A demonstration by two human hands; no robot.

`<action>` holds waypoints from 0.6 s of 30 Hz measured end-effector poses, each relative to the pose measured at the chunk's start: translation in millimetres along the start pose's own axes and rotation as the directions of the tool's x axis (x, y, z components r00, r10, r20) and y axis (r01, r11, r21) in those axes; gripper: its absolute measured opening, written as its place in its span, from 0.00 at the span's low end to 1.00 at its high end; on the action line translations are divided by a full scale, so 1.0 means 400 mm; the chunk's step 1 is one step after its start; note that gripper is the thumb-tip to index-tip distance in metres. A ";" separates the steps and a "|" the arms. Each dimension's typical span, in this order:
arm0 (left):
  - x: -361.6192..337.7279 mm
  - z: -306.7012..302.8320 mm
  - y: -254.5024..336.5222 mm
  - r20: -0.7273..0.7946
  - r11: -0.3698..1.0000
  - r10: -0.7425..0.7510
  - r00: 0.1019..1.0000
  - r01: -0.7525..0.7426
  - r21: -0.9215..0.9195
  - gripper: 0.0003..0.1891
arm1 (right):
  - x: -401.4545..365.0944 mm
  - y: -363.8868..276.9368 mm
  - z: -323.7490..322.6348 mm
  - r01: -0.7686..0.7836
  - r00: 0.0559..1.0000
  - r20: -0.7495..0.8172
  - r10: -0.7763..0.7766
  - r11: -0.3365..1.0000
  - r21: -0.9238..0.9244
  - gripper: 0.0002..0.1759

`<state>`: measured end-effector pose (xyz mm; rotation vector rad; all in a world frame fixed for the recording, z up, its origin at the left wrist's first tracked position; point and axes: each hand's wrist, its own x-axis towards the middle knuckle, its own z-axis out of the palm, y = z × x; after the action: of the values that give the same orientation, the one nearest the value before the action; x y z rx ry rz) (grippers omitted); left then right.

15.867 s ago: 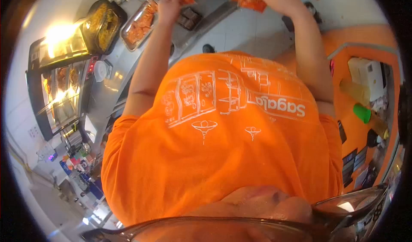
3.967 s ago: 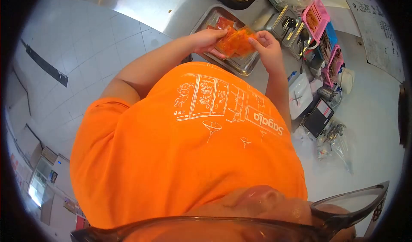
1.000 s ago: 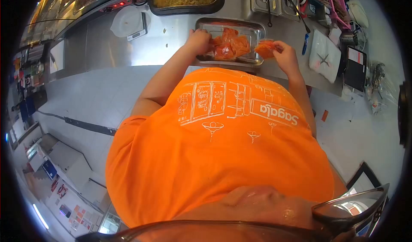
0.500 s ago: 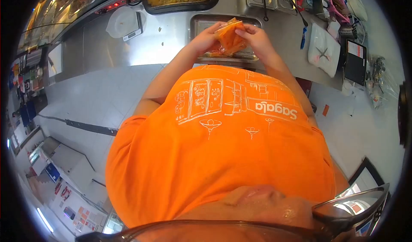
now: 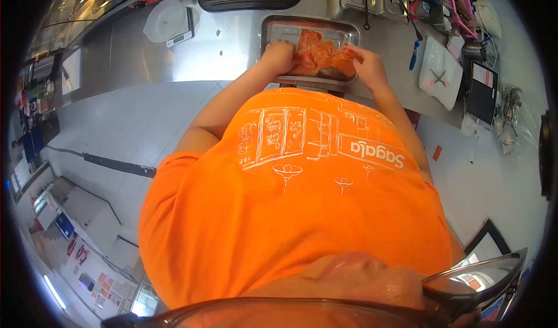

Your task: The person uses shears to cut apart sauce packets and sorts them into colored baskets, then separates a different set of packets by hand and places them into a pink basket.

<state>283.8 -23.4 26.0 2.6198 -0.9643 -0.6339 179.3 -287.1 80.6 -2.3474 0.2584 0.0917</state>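
A metal tray [image 5: 273,26] lies on the steel counter in front of my body. In it are orange-red plastic bags [image 5: 317,52] with sauce-coloured contents. My left hand [image 5: 280,57] is at the tray's left side, its fingers curled at the edge of the bags; what they grip, if anything, is hidden. At the right side, my right hand [image 5: 367,65] pinches the upper right part of the orange-red plastic, thumb and fingers together.
A pan of yellowish food [image 5: 250,4] stands behind the tray. A clear bowl [image 5: 165,21] rests by a scale [image 5: 181,38] to the left. Metal containers [image 5: 354,5] with ladles, a white package [image 5: 439,75] and a black clipboard [image 5: 481,92] are to the right.
The orange plastic bag, held up between both hands before, is now down in the tray. My hands have moved apart and lower, left hand to the left, right hand to the right.
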 end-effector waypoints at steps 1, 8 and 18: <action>0.001 -0.017 0.003 0.057 0.998 -0.033 0.998 0.036 -0.058 0.16 | 0.000 0.002 0.008 0.025 1.000 0.016 -0.023 0.996 -0.088 0.24; 0.000 -0.039 -0.069 0.054 0.840 -0.033 0.998 0.057 -0.539 0.13 | 0.017 -0.024 -0.017 -0.127 0.989 0.051 0.139 0.973 -0.192 0.14; 0.049 0.007 0.063 0.232 -0.146 -0.016 0.972 0.228 -0.963 0.16 | 0.026 -0.124 -0.011 -0.259 0.944 0.327 0.042 0.706 0.659 0.10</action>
<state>282.2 -55.3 27.5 1.1020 0.0510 -1.0363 199.9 -257.6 116.6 -1.5197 0.2812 0.3554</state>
